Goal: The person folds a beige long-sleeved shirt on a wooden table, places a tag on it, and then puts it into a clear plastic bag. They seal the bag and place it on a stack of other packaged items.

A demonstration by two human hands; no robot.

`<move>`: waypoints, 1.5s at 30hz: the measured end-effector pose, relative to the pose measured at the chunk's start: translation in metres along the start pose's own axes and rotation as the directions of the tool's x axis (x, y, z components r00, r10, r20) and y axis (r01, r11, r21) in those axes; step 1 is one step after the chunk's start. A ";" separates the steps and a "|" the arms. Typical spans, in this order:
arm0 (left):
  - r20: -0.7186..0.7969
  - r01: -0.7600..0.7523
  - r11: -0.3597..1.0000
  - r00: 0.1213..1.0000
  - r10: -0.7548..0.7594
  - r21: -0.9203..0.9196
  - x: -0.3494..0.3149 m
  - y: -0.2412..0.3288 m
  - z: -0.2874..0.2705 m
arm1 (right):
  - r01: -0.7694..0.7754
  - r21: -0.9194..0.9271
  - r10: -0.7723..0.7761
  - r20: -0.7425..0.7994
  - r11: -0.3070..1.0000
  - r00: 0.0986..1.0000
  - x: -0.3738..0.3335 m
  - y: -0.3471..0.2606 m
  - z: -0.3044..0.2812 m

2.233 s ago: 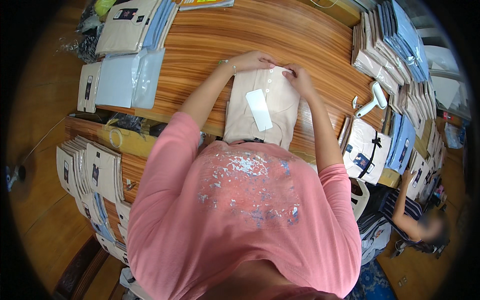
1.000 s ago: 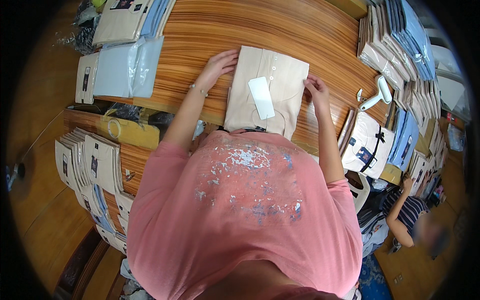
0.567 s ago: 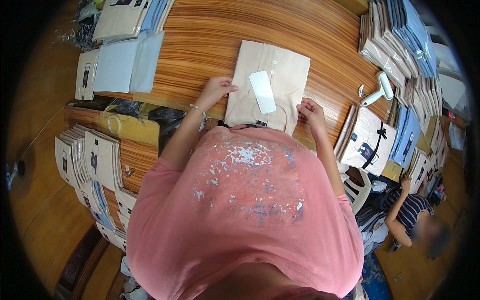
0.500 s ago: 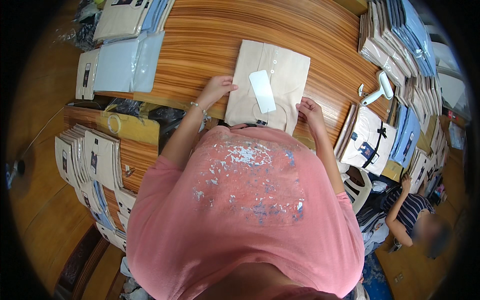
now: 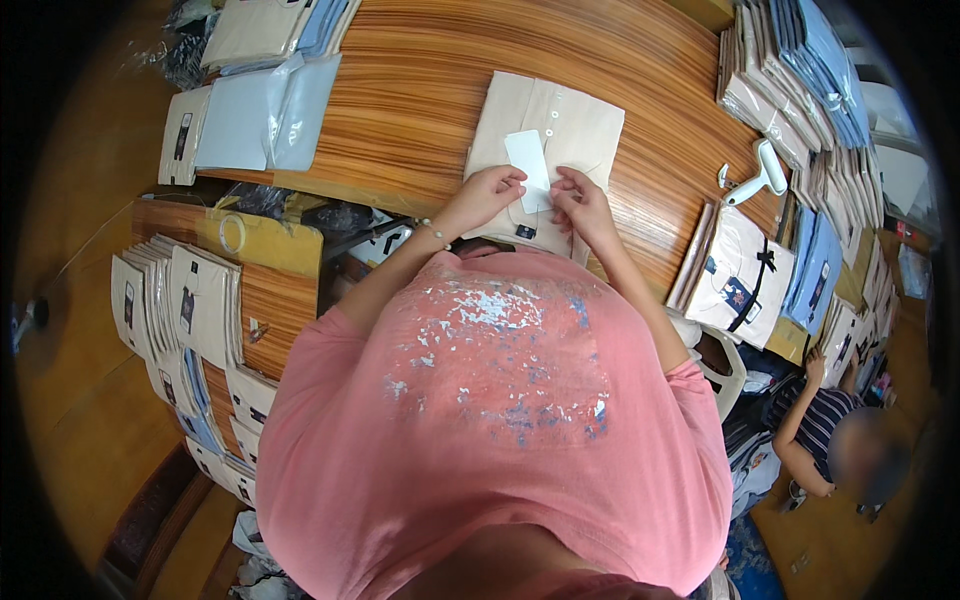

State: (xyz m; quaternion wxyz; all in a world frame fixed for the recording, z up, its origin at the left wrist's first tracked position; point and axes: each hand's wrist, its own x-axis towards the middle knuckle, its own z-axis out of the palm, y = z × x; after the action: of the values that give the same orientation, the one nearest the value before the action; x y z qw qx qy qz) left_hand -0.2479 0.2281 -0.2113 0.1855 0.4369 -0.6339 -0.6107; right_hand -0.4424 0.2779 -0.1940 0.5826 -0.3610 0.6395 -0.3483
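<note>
Both have been brought inward, left hand (image 5: 494, 194) to eight o'clock and right hand (image 5: 583, 203) to four of a white tag (image 5: 528, 155), fingers bunched, any clamping untellable; handling is thus moved off the edges of the folded shirt (image 5: 583, 118) beneath.

From where I stand, the tabletop (image 5: 420, 100) looks like smooth, softly shining wood. The folded cream garment (image 5: 580, 125) is matt cloth, its white tag (image 5: 527, 157) smooth card. Plastic sleeves (image 5: 305, 115) gleam at left, crinkled film (image 5: 752, 112) at far right. The near pink top (image 5: 450, 480) is matt, its print (image 5: 495, 301) rough and flaking.
</note>
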 end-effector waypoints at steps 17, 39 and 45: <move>0.087 0.022 0.999 0.996 -0.019 -0.037 -0.025 0.000 0.006 | -0.132 0.552 0.009 0.221 0.823 0.975 0.007 -0.008 -0.017; -0.330 -0.175 0.967 0.916 0.229 0.186 -0.013 -0.018 -0.054 | 0.292 0.066 -0.274 -0.202 0.954 0.940 0.051 0.006 -0.022; -0.768 0.230 0.738 0.299 0.567 0.634 -0.028 -0.024 -0.224 | 0.238 -0.408 -0.389 -0.339 0.881 0.857 0.049 0.003 -0.014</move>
State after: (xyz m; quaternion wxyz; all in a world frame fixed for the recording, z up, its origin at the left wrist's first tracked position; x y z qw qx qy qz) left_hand -0.0524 0.1158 -0.1844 0.4240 0.6637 -0.6144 0.0472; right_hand -0.4598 0.2374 -0.2198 0.2949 -0.4785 0.7305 -0.3878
